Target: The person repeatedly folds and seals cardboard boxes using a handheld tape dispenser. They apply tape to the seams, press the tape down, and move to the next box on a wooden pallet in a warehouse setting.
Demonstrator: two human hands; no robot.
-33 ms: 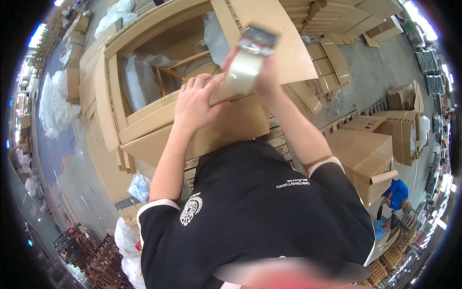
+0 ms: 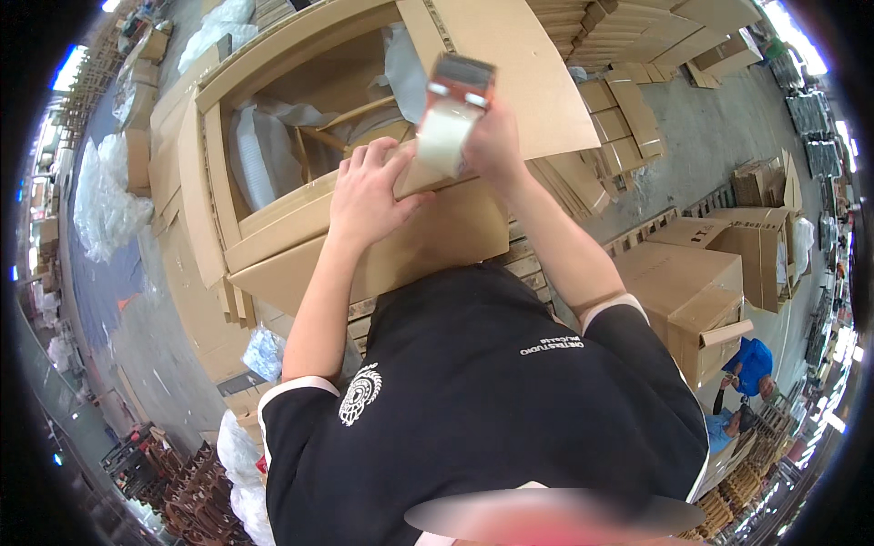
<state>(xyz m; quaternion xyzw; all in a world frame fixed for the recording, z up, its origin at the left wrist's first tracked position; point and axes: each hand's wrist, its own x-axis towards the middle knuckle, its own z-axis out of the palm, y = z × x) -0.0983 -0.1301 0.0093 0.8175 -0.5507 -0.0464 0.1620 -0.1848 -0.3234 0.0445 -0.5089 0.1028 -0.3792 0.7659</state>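
A tape dispenser (image 2: 462, 96), with a dark head, red-orange frame and wide roll of clear tape, is slightly blurred by motion. My right hand (image 2: 493, 141) is closed around its right side, over the near rim of a large cardboard box (image 2: 291, 196). Beside it, my left hand (image 2: 369, 191) lies on that rim, fingers extended and thumb spread toward the dispenser. Inside the box's opening, thin wooden bars (image 2: 364, 111) show among white foam wrapping (image 2: 257, 155). Whether tape is stuck to the cardboard under the dispenser is hard to make out.
A broad cardboard flap (image 2: 537, 82) extends right from the box. Closed cartons (image 2: 678, 282) stand at the right, and flat cardboard (image 2: 628, 118) is stacked beyond. Plastic wrap (image 2: 109, 196) lies at the left. Two people in blue (image 2: 751, 364) are at the lower right.
The tape dispenser and my right hand have shifted a little to the left and toward me. My left hand has stayed almost in place on the rim.
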